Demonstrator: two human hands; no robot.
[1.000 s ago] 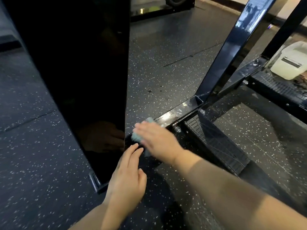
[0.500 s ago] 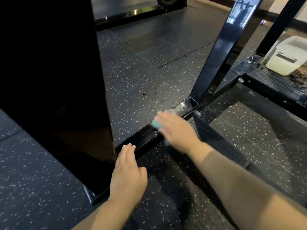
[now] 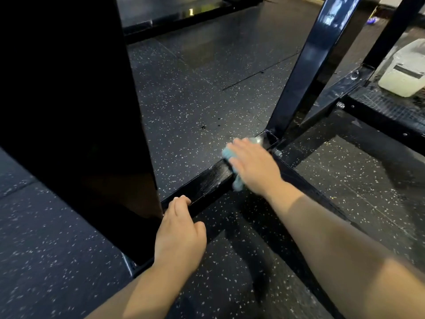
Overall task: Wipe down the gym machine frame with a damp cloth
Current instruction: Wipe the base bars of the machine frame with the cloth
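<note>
Two flat-fingered grips, right grip pressing mostly hidden blue cloth onto frame rail, left grip resting on rail.

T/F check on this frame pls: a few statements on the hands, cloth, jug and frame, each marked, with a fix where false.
1. The right hand presses a light blue cloth onto the low black metal base bar. True.
2. The left hand grips a spray bottle. False: it holds nothing; its fingertips rest on the base bar beside the glossy black upright panel.
3. The cloth lies near the foot of the slanted dark blue metal post. True.
4. The translucent white plastic jug lies right beside the left hand. False: it sits on the black mesh platform at the far right, well away from both hands.
</note>
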